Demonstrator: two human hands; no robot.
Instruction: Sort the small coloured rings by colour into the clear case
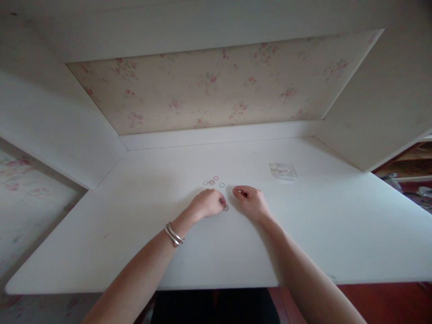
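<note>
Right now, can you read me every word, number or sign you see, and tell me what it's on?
None: I can't read any words, numbers or signs here.
Clear box: too small and blurred to tell if anything is written on it.
Small rings: too tiny to tell.
Wallpaper: flower pictures, no readable letters.

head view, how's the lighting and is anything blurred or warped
Head view: dim, soft light, faint shadow beside the right forearm; head view: small rings and clear plastic box look soft; head view: white tabletop widens toward the viewer, perhaps lens stretch.
</note>
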